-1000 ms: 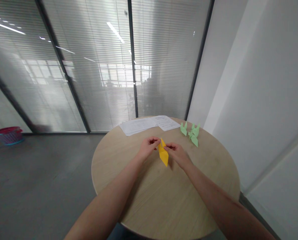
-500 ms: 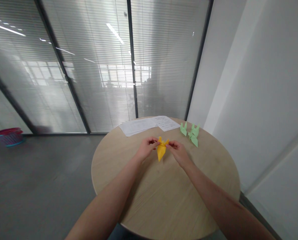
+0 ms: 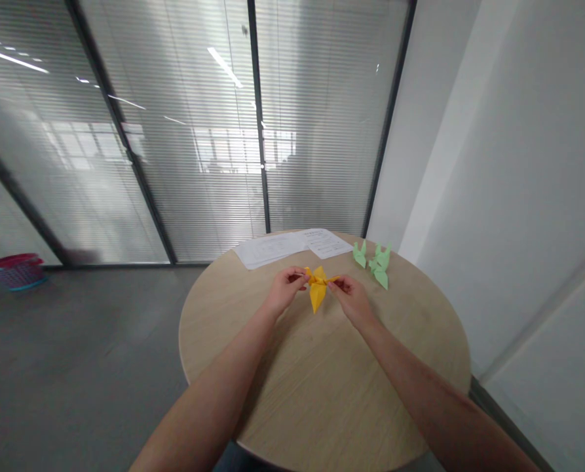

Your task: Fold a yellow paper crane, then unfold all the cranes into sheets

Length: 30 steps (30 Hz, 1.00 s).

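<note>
Between my hands is a yellow origami crane [image 3: 318, 292], held over the round wooden table [image 3: 321, 387]. My left hand [image 3: 286, 288] pinches its left point between thumb and fingers. On the other side, my right hand [image 3: 352, 298] is closed on the right point. One wing of the crane hangs down toward me, and another shows at the far side. Beyond my right hand, pale green origami cranes [image 3: 379, 267] rest on the table, one [image 3: 359, 254] a little apart to the left.
Printed paper sheets [image 3: 272, 249] lie along the table's far edge. A white wall [image 3: 532, 196] rises on the right, and glass panels with blinds [image 3: 213, 177] stand behind. On the floor at far left sits a red and blue basket [image 3: 14, 272].
The crane's two side points are now pulled further out sideways, and its far wing shows spread between them. Both hands keep their pinch and have moved only slightly.
</note>
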{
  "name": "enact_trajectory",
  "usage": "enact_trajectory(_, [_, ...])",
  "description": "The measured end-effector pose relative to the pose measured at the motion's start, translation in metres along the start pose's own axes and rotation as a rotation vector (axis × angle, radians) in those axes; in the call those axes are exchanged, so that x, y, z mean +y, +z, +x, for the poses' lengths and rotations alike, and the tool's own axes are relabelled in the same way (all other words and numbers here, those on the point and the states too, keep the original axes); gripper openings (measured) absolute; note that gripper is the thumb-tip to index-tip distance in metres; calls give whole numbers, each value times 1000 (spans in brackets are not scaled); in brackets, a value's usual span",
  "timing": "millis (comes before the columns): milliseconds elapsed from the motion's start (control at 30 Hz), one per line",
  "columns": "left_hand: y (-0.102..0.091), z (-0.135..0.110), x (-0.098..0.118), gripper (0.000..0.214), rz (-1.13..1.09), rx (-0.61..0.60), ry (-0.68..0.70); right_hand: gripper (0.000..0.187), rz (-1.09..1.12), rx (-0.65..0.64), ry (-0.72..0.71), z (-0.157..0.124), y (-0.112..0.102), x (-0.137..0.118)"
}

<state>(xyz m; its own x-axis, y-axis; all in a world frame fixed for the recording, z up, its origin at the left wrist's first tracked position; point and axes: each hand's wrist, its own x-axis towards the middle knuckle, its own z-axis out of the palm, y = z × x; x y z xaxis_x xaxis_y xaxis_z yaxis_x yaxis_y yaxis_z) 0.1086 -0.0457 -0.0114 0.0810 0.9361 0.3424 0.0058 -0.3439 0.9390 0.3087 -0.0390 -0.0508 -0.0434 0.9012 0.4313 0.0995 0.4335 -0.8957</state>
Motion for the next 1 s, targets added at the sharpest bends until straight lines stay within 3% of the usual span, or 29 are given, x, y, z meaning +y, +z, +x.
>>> enact_trajectory(433, [3, -5, 6, 16, 355, -87, 254, 21, -32, -27, -111, -4, 2, -2])
enact_trajectory(733, [3, -4, 8, 13, 339, -30, 240, 27, -26, -9, -66, -2, 2, -1])
enact_trajectory(1000, [4, -5, 8, 15, 305, -35, 245, 22, -25, -10, -82, -2, 2, -1])
